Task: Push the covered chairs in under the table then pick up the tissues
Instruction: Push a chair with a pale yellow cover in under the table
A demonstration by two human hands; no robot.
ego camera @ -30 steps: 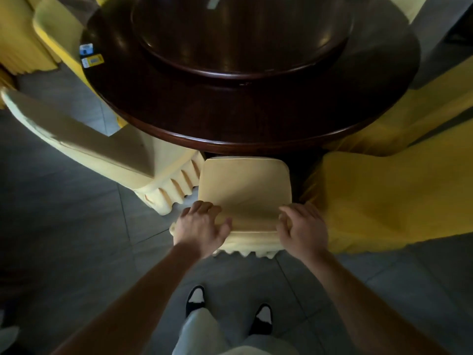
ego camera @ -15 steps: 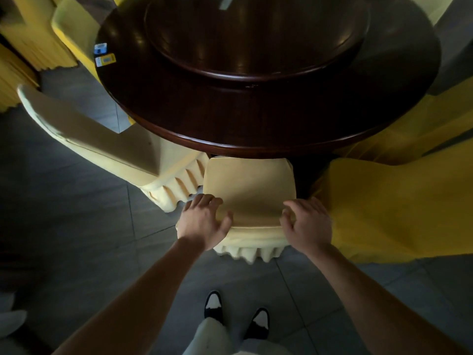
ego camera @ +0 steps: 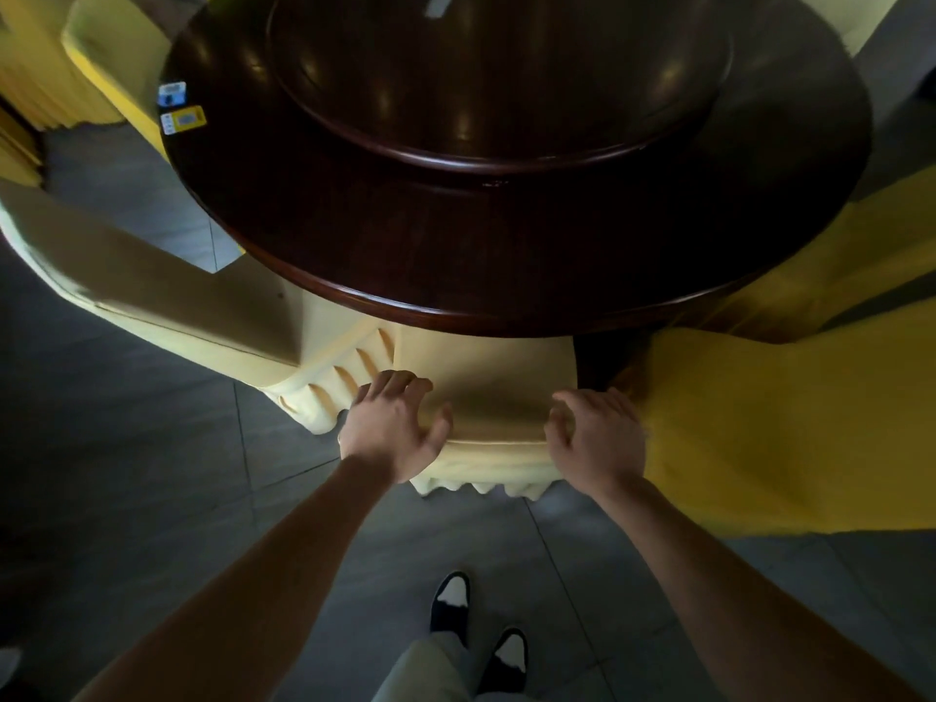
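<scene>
Both hands, left hand (ego camera: 392, 428) and right hand (ego camera: 597, 438), fingers spread flat on a covered chair (ego camera: 486, 392), push it under the desk (ego camera: 456, 276); tissues (ego camera: 182, 119) likely next.

Dim room with grey tiled floor (ego camera: 152, 499) (thin grout lines), possibly yellow drapery (ego camera: 30, 68) far left.

Chair (ego camera: 486, 392) at near edge of table (ego camera: 506, 276), front tucked under; left hand (ego camera: 392, 430) and right hand (ego camera: 597, 438) on its back corners. Two packets (ego camera: 181, 106) at left edge.
</scene>
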